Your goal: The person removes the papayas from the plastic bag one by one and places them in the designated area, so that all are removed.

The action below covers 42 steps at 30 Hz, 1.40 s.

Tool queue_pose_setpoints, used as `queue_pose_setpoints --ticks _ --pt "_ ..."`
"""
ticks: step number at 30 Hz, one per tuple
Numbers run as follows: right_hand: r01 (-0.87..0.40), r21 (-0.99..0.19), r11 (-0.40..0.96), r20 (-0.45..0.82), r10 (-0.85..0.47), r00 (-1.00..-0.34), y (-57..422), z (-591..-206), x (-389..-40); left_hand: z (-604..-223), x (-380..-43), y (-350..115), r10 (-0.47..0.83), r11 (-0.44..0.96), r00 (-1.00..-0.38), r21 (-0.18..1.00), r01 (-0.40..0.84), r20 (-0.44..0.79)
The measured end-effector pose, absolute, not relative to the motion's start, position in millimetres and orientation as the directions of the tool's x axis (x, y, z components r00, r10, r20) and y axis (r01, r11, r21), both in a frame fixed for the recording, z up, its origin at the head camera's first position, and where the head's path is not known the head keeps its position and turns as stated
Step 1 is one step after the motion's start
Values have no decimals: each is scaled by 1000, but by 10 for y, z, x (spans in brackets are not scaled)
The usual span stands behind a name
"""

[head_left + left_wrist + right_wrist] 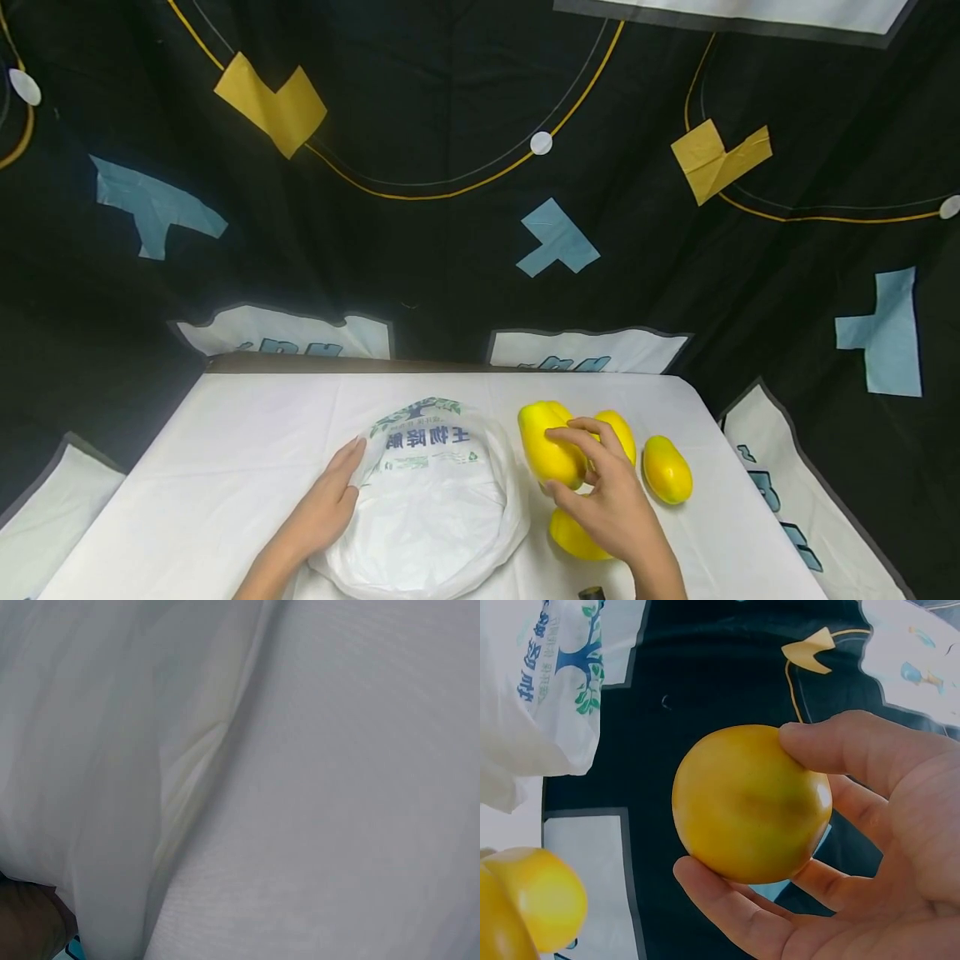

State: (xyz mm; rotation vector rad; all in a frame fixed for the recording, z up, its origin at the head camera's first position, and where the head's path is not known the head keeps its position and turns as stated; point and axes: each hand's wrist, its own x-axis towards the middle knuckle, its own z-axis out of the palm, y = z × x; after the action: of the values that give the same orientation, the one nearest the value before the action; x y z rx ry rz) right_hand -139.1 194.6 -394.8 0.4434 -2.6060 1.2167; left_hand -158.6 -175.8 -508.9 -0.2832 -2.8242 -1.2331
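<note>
In the head view, my right hand (611,492) holds a smooth yellow fruit (551,442), thumb on one side and fingers on the other. The right wrist view shows the same fruit (750,806), with a faint greenish tint, between my thumb and fingertips. A white plastic bag (435,517) with green and blue print stands at the table's middle, its mouth facing up. My left hand (322,508) touches its left rim with nearly straight fingers. In the left wrist view, the bag (90,750) hides most of that hand.
More yellow fruits lie right of the bag: one behind my right hand (618,429), one nearer the front (577,537), one farther right (667,469). A small dark object (591,593) shows at the bottom edge. Black cloth (420,275) hangs behind the white table (262,433).
</note>
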Motion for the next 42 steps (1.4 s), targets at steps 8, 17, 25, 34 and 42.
queue_pose_setpoints --ticks 8,17,25,34,42 --pt "-302 -710 636 302 -112 -947 2064 -3953 -1346 -5072 -1575 -1765 151 666 -983 723 181 108" --pt "-193 -715 672 234 -30 -972 2285 -3976 -1305 -5095 -1585 -1767 152 660 -982 727 186 114" --pt "-178 -714 677 259 20 -966 2495 -4034 -1213 -5102 -1596 -1777 148 667 -983 723 183 112" --pt "11 -672 740 138 140 -981 2663 -4080 -1155 -5116 -1585 -1775 148 661 -983 729 178 106" --pt "127 -670 732 75 237 -969 2786 -4164 -1128 -5098 -1586 -1777 142 665 -984 726 173 104"
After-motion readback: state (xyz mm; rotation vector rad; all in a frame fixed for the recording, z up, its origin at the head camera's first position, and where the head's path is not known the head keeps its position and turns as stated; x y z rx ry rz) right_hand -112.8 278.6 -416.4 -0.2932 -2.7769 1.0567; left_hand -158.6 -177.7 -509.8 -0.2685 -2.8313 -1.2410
